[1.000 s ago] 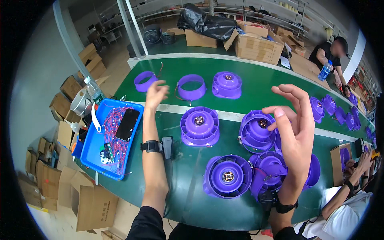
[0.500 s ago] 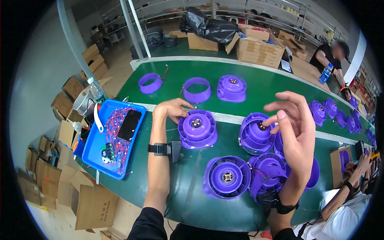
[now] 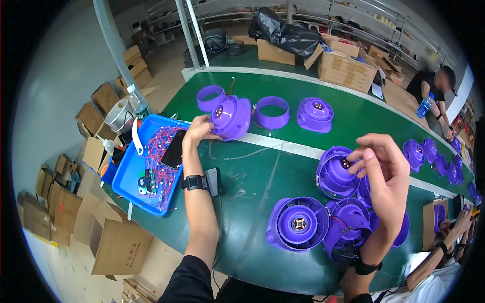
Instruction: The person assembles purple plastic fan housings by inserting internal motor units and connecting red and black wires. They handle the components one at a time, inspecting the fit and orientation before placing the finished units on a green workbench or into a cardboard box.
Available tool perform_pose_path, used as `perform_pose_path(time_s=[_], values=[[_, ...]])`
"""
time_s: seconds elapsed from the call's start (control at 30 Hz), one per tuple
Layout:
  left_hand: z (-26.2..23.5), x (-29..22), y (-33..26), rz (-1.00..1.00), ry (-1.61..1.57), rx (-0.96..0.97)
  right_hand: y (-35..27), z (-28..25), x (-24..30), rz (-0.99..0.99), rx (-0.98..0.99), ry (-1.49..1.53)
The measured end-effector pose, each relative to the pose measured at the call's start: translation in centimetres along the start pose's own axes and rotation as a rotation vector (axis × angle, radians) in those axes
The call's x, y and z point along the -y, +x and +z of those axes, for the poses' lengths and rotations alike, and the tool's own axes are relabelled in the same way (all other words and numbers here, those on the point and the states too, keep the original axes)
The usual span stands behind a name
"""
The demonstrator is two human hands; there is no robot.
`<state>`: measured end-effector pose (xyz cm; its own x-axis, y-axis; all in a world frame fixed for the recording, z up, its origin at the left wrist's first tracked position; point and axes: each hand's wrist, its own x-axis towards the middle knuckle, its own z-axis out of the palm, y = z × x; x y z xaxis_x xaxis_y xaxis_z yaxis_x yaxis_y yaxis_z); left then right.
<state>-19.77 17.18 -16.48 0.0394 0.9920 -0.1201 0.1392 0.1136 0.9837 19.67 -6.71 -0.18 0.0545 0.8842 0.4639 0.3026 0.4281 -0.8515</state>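
My left hand [image 3: 201, 131] grips the lower left edge of a round purple fan housing [image 3: 235, 120], lifted and tilted over the pale strip across the green table. A small dark round part sits in its middle. My right hand [image 3: 385, 177] is raised, fingers curled but apart, holding nothing. Its fingertips overlap another purple housing [image 3: 333, 177] in this view; whether they touch it I cannot tell. Nearer me lie an upward-facing purple housing [image 3: 298, 223] and one with wires [image 3: 348, 222], partly hidden by my right wrist. Two purple rings [image 3: 273, 112] and a finned housing [image 3: 315, 115] stand beyond the strip.
On the left, a blue tray [image 3: 121, 184] holds red wires, a black phone [image 3: 174, 150] and small green boards. A bottle [image 3: 137, 101] stands behind it. Cardboard boxes [image 3: 119, 242] lie on the floor. More purple housings [image 3: 414, 154] line the right, near other people [image 3: 429, 88].
My left hand has picked up the purple housing from the green table and carried it left and away from me, tilting it. My right hand remains raised. The whole view has shifted slightly.
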Motion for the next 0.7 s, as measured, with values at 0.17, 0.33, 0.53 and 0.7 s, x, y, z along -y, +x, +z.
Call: perform_pose_path(time_s=[0.17, 0.33, 0.53, 0.7], values=[[1.6, 2.6, 3.8, 0.028, -0.392, -0.292, 0.0, 0.4, 0.4, 0.042, 0.021, -0.029], [5.9, 2.2, 5.3, 0.073, -0.397, -0.442, -0.1, 0.2, 0.2, 0.069, 0.024, -0.061], [4.3, 6.3, 8.4, 0.195, -0.020, -0.483, -0.1, 0.5, 0.3, 0.054, 0.057, -0.026], [4.7, 2.8, 5.0, 0.251, 0.054, -0.369, -0.2, -0.1, 0.4, 0.038, 0.046, -0.045]])
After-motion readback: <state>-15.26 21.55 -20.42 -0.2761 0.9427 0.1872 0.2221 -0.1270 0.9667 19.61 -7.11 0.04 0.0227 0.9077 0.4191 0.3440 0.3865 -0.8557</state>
